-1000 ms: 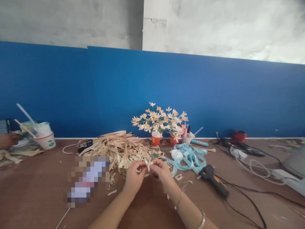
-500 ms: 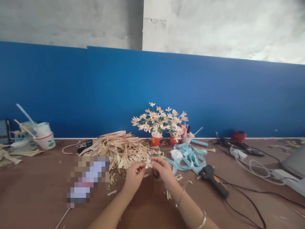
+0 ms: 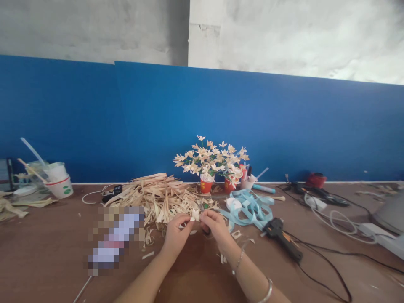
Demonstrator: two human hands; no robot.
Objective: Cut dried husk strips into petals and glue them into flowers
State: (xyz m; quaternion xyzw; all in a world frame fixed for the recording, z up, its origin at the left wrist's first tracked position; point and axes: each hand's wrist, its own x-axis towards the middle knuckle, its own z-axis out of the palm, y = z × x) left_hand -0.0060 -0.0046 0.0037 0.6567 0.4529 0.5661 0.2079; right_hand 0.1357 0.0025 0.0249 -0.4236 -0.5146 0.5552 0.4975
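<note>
So I've got this tiny cream-white flower [image 3: 195, 215] pinched by its left edge, thumb and fingertips of my left hand [image 3: 177, 234] pressed together on it, and it's up just above the brown tabletop [image 3: 57, 252], right in front of me. My right hand [image 3: 217, 229] is at the flower's other side, thumb and fingers curled in close together, but honestly I can't tell if those tips have hold of a petal or are just beside it. There's a dark curved thing [image 3: 205, 230] under my right fingers, mostly hidden. Just past my hands is a messy heap of dry, straw-colored husk strips [image 3: 164, 198], and behind that two red paper cups full of the same sort of pale flowers: the left cup [image 3: 206, 186] has yellow lettering or a logo, too small to read, and the right cup [image 3: 230, 185] is partly covered by blooms. To the right, a tangle of light blue ribbon [image 3: 249, 208], then a black glue gun [image 3: 282, 240] lying on its side with its cord trailing off. Far left there's a white tub [image 3: 61, 187] with a red rim and a round green emblem, any wording on it just a blur.
</note>
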